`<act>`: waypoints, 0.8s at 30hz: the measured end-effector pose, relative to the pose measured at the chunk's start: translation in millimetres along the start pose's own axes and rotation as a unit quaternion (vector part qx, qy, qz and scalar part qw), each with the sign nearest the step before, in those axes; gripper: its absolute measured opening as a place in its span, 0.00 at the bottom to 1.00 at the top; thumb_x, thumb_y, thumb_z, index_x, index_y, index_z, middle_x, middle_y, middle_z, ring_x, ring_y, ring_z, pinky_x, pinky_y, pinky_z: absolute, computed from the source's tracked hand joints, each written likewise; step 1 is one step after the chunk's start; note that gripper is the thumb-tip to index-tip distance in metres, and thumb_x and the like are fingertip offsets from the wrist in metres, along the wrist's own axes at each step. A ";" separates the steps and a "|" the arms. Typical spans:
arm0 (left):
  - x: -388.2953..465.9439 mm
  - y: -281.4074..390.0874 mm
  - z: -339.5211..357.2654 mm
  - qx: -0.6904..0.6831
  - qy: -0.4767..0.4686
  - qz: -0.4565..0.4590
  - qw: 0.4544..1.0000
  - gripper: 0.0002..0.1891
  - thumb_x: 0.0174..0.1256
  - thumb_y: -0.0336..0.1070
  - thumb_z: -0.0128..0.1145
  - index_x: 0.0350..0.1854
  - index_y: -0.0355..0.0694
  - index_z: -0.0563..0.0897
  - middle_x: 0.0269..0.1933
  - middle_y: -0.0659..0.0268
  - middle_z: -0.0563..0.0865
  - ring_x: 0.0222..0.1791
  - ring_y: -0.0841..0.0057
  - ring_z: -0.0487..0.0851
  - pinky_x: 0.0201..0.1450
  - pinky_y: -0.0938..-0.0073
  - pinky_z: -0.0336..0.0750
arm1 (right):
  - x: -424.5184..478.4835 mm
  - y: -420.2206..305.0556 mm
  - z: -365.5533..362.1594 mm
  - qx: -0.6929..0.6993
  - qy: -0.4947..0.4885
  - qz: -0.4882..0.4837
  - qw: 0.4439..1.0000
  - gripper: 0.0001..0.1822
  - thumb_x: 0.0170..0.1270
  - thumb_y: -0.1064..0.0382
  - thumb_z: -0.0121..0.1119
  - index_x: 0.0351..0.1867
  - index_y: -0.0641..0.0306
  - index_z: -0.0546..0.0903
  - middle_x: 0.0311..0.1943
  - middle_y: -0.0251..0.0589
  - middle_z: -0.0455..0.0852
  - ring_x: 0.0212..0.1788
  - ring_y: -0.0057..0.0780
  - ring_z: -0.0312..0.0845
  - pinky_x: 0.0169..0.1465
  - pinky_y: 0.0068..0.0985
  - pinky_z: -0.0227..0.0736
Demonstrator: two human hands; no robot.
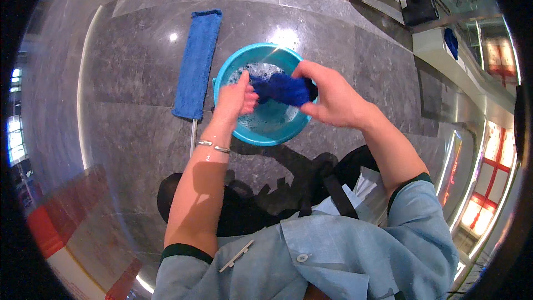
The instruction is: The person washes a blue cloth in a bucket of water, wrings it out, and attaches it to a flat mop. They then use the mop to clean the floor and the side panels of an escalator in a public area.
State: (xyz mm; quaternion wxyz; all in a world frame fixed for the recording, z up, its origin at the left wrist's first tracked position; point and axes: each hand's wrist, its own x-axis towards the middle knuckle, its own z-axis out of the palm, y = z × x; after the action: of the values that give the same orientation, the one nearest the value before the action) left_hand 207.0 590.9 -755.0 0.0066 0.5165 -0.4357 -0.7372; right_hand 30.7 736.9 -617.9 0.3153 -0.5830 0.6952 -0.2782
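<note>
A turquoise plastic bucket (272, 136) stands on the floor in front of me, with foamy, soapy water (266, 116) inside. Over the water I hold a wet dark-blue cloth (281, 88), bunched up between both hands. My left hand (237, 98) grips its left end, thumb up and fingers curled. Around the other end wrap the thumb and fingers of my right hand (329, 93). The cloth's lower side is partly hidden, and blur softens its outline. A metal bangle (213, 146) circles my left wrist.
Left of the bucket lies a flat mop with a blue pad (198, 64), its metal handle (193, 137) running toward me. Grey tiles (125, 79) make up the floor. A black box-like object (417, 5) and a white ledge (435, 46) with a blue cloth (451, 43) are at upper right.
</note>
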 end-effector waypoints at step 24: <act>-9.5 -47.0 35.2 -0.271 -0.232 -0.178 0.917 0.26 0.79 0.51 0.36 0.65 0.37 0.71 0.60 0.53 0.80 0.59 0.60 0.79 0.65 0.56 0.70 | -38.3 -81.4 15.3 0.057 -0.111 -0.200 0.972 0.30 0.58 0.75 0.58 0.65 0.62 0.70 0.60 0.54 0.68 0.57 0.49 0.72 0.59 0.35 0.72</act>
State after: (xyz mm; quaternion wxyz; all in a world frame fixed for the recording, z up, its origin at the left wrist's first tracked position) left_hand 205.2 646.8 -775.2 -0.0862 0.3784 -0.1093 -0.9151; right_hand 98.7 760.8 -562.1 0.3614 -0.7186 0.5080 -0.3081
